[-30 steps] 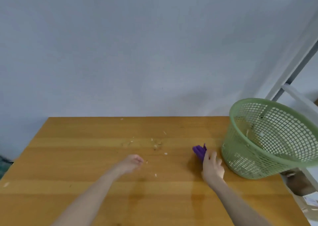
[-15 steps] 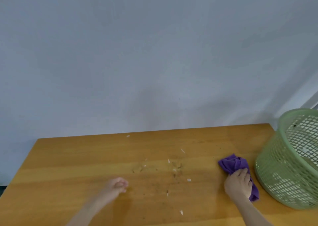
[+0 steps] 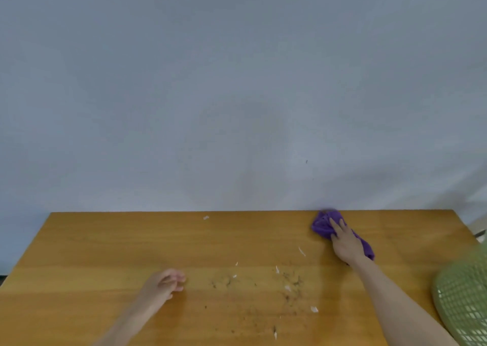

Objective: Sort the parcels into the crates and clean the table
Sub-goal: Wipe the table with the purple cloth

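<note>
As the purple cloth reaches the far edge of the table, having slid away from the green basket, the right hand presses it under flat fingers; crumbs remain left of them, unswept. The left hand rests loosely curled, empty.

The tabletop is seen from a single head-worn wide-angle camera, aimed forward and down from its near edge; the upper half is filled by a grey wall.
</note>
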Tool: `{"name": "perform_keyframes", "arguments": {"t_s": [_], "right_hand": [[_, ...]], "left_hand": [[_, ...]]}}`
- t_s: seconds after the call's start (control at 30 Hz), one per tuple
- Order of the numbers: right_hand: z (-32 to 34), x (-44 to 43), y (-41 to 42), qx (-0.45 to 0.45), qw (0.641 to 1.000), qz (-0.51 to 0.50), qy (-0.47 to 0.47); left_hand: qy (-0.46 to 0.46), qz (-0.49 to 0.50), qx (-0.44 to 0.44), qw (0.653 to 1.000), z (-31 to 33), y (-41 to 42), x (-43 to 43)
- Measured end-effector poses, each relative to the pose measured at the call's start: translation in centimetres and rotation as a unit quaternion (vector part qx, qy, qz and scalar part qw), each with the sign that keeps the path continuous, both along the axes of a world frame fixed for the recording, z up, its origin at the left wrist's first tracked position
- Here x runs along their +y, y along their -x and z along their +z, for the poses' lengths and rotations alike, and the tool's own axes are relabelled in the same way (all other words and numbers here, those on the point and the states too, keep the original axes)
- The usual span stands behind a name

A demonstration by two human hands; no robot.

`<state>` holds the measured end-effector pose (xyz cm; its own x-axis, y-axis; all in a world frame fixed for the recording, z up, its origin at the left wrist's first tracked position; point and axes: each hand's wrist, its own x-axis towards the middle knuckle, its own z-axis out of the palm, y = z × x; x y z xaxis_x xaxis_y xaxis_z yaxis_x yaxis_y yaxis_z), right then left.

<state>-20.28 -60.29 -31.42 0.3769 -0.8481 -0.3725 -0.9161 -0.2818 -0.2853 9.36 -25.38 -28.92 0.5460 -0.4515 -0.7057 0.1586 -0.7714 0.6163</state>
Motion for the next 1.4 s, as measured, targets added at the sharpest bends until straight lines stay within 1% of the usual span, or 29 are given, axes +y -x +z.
{"name": "perform_keyframes", "arguments": {"t_s": [0.1, 0.23, 0.33, 0.4, 0.47, 0.53, 0.63, 0.7, 0.77, 0.8, 0.83, 0.87, 0.9, 0.93, 0.97, 1.0, 1.03, 1.1, 1.17, 1.2, 1.23, 1.27, 1.3, 1.37, 1.4], "right_hand": [[-0.5, 1.2, -1.2, -0.032, 0.998, 0.054, -0.007], [-0.8, 4.9, -0.5, -0.149, 0.982, 0.107, -0.045], [-0.8, 9.7, -0.4, -0.208, 0.963, 0.153, -0.072], [-0.7, 12.3, -0.3, -0.221, 0.958, 0.157, -0.093], [0.1, 14.9, -0.3, -0.203, 0.955, 0.153, -0.152], [0.2, 17.7, -0.1, -0.207, 0.946, 0.14, -0.205], [1.1, 20.7, 0.9, -0.219, 0.927, 0.066, -0.296], [2.2, 21.4, 1.3, -0.242, 0.911, 0.005, -0.333], [3.4, 20.8, 2.0, -0.324, 0.87, -0.077, -0.363], [3.8, 20.0, 2.9, -0.38, 0.837, -0.141, -0.366], [4.4, 18.9, 3.8, -0.422, 0.811, -0.198, -0.353], [4.8, 17.5, 4.9, -0.463, 0.775, -0.262, -0.342], [5.6, 16.1, 6.0, -0.5, 0.75, -0.299, -0.313], [6.1, 14.4, 7.2, -0.523, 0.736, -0.334, -0.272], [6.4, 12.9, 8.7, -0.534, 0.735, -0.357, -0.218], [6.5, 11.5, 9.9, -0.519, 0.755, -0.368, -0.158], [6.2, 10.1, 11.1, -0.481, 0.792, -0.365, -0.095], [3.9, 7.9, 13.4, -0.357, 0.867, -0.349, -0.005], [1.1, 6.4, 14.5, -0.233, 0.922, -0.31, 0.002], [0.0, 6.1, 14.4, -0.17, 0.943, -0.286, 0.003], [-0.9, 6.1, 13.9, -0.108, 0.958, -0.264, 0.004], [-0.9, 6.3, 13.1, -0.059, 0.966, -0.253, 0.003], [-0.9, 6.1, 12.2, -0.039, 0.968, -0.248, 0.005], [-0.4, 5.6, 10.5, -0.047, 0.974, -0.222, 0.023], [-0.4, 5.3, 9.8, -0.057, 0.981, -0.182, 0.026]], "left_hand": [[0.007, 0.005, -0.012, 1.0, -0.4, -0.4, 0.9], [0.036, 0.021, -0.026, 0.999, 0.0, -0.1, 0.8], [0.07, 0.036, -0.035, 0.996, 1.4, 0.9, -0.1], [0.089, 0.029, -0.039, 0.995, 2.1, 1.8, -0.4], [0.099, 0.016, -0.042, 0.994, 2.9, 2.8, -0.5], [0.106, 0.009, -0.05, 0.993, 3.1, 3.6, -0.6], [0.1, -0.003, -0.05, 0.994, 3.5, 5.5, -0.9], [0.094, -0.01, -0.046, 0.994, 3.7, 6.6, -1.1], [0.093, -0.015, -0.046, 0.995, 4.0, 7.3, -1.2], [0.096, -0.015, -0.049, 0.994, 4.2, 7.7, -1.4], [0.099, -0.012, -0.053, 0.994, 4.4, 7.9, -1.5], [0.102, -0.011, -0.057, 0.993, 4.6, 8.0, -1.6], [0.105, -0.012, -0.061, 0.993, 4.8, 8.0, -1.7], [0.106, -0.014, -0.064, 0.992, 5.0, 8.0, -1.7], [0.107, -0.015, -0.065, 0.992, 5.1, 7.9, -1.7], [0.105, -0.015, -0.066, 0.992, 5.1, 7.8, -1.6], [0.104, -0.012, -0.067, 0.992, 5.1, 7.6, -1.6], [0.105, -0.002, -0.07, 0.992, 5.0, 7.3, -1.4], [0.105, 0.007, -0.075, 0.992, 4.6, 7.1, -1.4], [0.105, 0.009, -0.076, 0.991, 4.4, 7.0, -1.4], [0.105, 0.01, -0.076, 0.991, 4.3, 6.9, -1.3], [0.106, 0.009, -0.074, 0.992, 4.1, 6.7, -1.3], [0.106, 0.01, -0.072, 0.992, 3.9, 6.6, -1.2], [0.108, 0.019, -0.065, 0.992, 3.7, 6.2, -0.9], [0.109, 0.022, -0.063, 0.992, 3.6, 6.0, -0.7]]}}
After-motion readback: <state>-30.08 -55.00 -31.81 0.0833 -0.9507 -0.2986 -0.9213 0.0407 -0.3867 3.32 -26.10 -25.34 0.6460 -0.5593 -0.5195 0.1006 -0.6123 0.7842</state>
